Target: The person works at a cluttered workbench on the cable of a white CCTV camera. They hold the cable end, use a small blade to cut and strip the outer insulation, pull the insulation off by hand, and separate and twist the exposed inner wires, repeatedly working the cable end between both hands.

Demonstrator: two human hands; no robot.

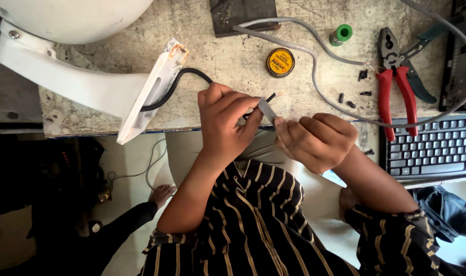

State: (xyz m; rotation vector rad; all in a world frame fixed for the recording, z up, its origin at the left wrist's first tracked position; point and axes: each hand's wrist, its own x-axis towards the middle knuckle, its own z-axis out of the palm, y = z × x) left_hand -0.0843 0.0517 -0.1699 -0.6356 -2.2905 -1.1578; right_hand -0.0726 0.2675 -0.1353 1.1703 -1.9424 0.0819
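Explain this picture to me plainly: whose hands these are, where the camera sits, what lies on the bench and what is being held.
There is one picture, taken by a camera worn on the person's head, looking down past a striped shirt at their own two bare hands.

The left hand pinches the end of a black cable, which runs out of a white plastic housing lying on the worn workbench. The right hand holds a small flat grey blade against the cable's tip, where bare wire ends show.

On the bench lie red-handled pliers, a grey cable, a round yellow tin, a small green cap and black snippets of insulation. A black keyboard sits at the right edge.
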